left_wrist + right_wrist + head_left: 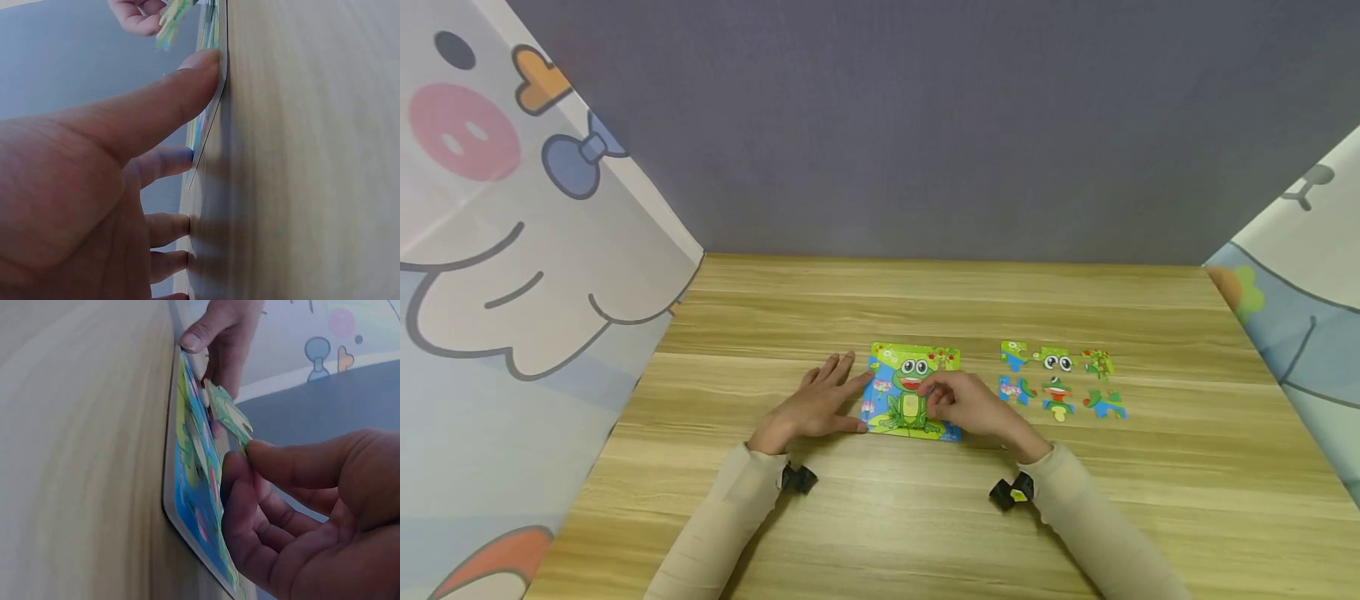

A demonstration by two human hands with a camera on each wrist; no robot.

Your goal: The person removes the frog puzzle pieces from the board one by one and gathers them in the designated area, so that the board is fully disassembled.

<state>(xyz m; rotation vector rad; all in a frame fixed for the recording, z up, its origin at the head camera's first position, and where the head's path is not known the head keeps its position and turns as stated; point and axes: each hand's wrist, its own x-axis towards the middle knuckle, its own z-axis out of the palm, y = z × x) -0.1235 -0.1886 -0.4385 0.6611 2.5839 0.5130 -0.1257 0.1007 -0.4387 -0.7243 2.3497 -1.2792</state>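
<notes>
A square frog puzzle board (887, 354) lies flat on the table between the hands. Its left edge is touched by my left hand (816, 407), whose fingers are spread; in the left wrist view the thumb (203, 69) presses on the board's rim. Over the right side of the board is my right hand (973, 404), pinching a puzzle piece between thumb and fingers. In the right wrist view this green and pale puzzle piece (228, 415) stands tilted above the board surface. From overhead, the piece is hard to tell apart from the printed frog.
Several loose puzzle pieces lie in two rows to the right, among them one with frog eyes (1057, 361) and one with a red mouth (1057, 390). A grey panel (955, 133) stands behind the wooden table (895, 517). Cartoon-printed walls (572, 275) flank both sides.
</notes>
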